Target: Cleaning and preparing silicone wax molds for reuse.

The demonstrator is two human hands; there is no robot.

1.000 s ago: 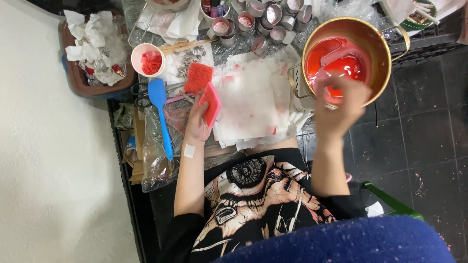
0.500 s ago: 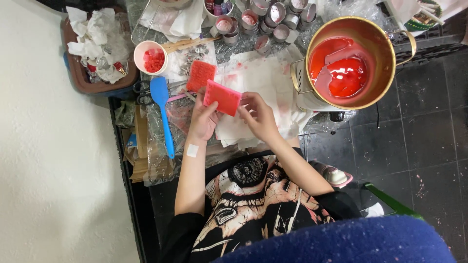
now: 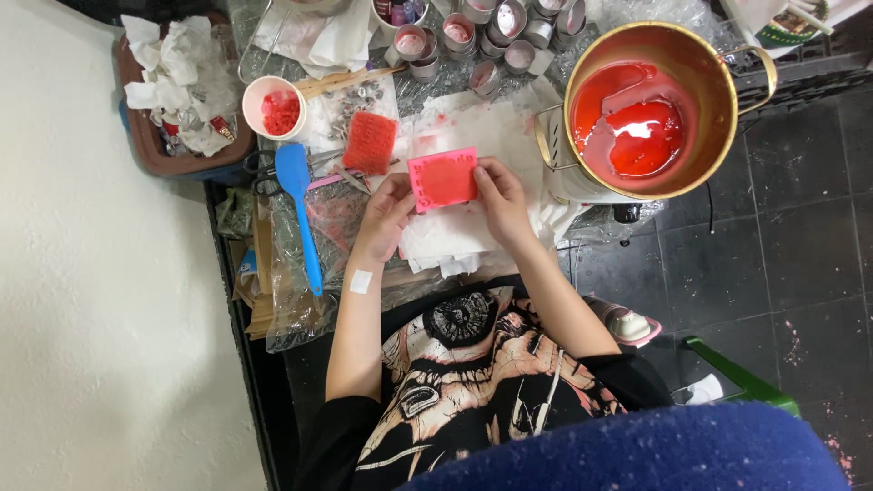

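Your surface (image 3: pixel 273 309) is wrapped in crinkled clear plastic. Left of the large brass pot of red liquid (image 3: pixel 650 109) lie stained white paper sheets (image 3: pixel 455 241), a red textured square (image 3: pixel 370 143), and a blue silicone spatula (image 3: pixel 300 205).

Black short-sleeved shirt with a pale skull print; small white plaster on the left forearm (image 3: pixel 361 281).

We see a bright pink square slab (image 3: pixel 443 179) with a raised dotted border, a coarse red-orange pad (image 3: pixel 369 143), a blue spatula (image 3: pixel 300 205), a gold pot (image 3: pixel 657 109) of glossy red liquid, white stained paper (image 3: pixel 473 127), and dark grey floor tiles (image 3: pixel 800 236).
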